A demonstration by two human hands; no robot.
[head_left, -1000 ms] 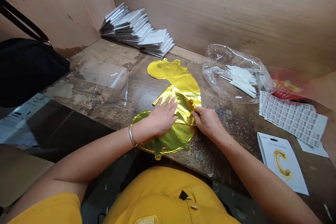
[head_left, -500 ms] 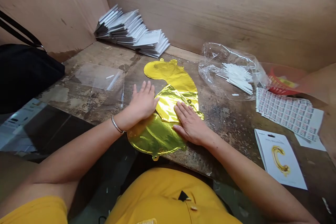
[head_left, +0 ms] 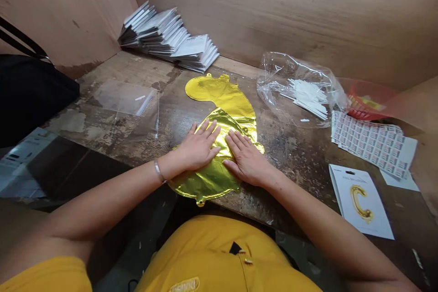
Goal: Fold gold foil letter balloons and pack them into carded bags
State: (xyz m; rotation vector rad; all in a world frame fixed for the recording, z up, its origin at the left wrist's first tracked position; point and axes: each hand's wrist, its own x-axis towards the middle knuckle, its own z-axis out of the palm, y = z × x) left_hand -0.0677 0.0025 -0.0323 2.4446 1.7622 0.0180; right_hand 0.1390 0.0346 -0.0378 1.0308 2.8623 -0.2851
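Note:
A flat gold foil balloon (head_left: 236, 102) lies on the worn wooden table, with a section folded over its middle. My left hand (head_left: 200, 146) rests palm down on the folded part, fingers stretched out. On the right side of the same fold, my right hand (head_left: 247, 157) lies flat, its fingers extended and a little apart. Both palms press on the foil and hide part of it. The balloon's lower rounded end, with a small tab, reaches the table's front edge.
Stacked white packets (head_left: 171, 36) stand at the back left. A clear bag (head_left: 126, 100) lies at left, near a black bag (head_left: 34, 96). At right are a clear bag with white sticks (head_left: 308, 96), a red basket (head_left: 362, 105), sticker sheets (head_left: 372, 141) and a balloon card (head_left: 361, 200).
My left hand has moved right, from the fold's left edge onto the folded foil. My right hand stays almost in place on the balloon. The view has shifted slightly.

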